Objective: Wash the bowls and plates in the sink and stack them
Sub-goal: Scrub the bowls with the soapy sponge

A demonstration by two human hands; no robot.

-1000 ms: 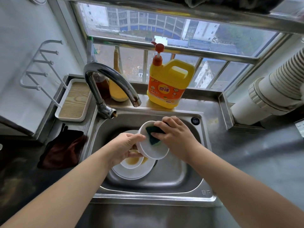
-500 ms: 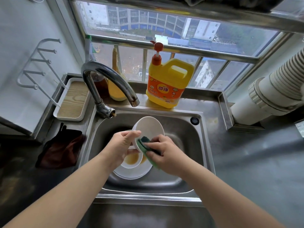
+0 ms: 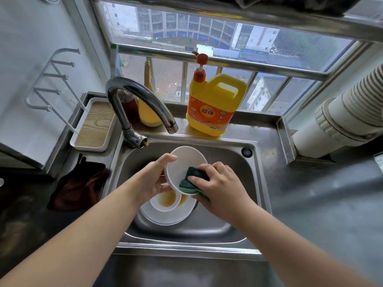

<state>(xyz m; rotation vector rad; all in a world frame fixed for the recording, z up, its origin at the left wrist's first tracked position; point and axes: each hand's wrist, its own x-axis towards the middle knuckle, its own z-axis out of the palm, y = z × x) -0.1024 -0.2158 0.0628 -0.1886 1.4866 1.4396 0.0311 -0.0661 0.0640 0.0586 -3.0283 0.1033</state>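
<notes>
Right hand: fingers curled round a dark green sponge, pressing it against the inside of a white bowl near its lower rim.
Left hand: grips the bowl by its left rim, thumb over the edge, the other fingers behind it.
White bowl: held tilted between the two hands, above the sink, its opening turned toward the camera.
Below the fingers: a smaller white bowl with brownish residue sits on a white plate on the sink floor.
Beyond the fingers: the curved tap arches over the sink's back left; a yellow detergent bottle with a red pump stands on the ledge behind.
Left of the left hand: a dark cloth lies on the counter, with a wooden tray behind it.
</notes>
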